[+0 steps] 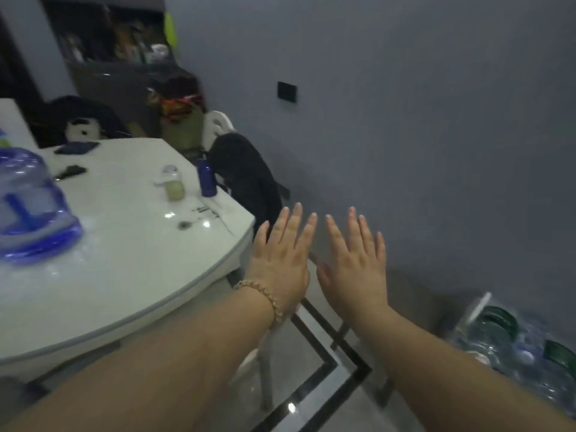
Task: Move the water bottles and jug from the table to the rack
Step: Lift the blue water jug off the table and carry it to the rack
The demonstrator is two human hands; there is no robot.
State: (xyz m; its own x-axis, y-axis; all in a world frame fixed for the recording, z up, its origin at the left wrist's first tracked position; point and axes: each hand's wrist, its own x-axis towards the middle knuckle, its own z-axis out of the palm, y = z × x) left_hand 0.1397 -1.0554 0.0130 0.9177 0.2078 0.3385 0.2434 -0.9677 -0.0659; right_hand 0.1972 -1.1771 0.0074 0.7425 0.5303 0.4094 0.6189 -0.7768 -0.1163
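Observation:
A large blue water jug point(29, 210) stands at the left on the white table point(134, 275). Near the table's far right edge stand a small clear bottle point(173, 183) with pale liquid and a dark blue bottle point(206, 177). My left hand point(280, 260), with a beaded bracelet on its wrist, and my right hand point(358, 260) are stretched out side by side, palms down with fingers straight, past the table's right edge. Neither hand holds or touches anything.
A chair draped with a black bag point(246, 176) stands beyond the table against the grey wall. Clear water bottles with green caps point(517, 347) lie at the lower right on the floor side. Dark small items point(74, 148) lie on the table's far part. A cluttered shelf point(115, 39) fills the back.

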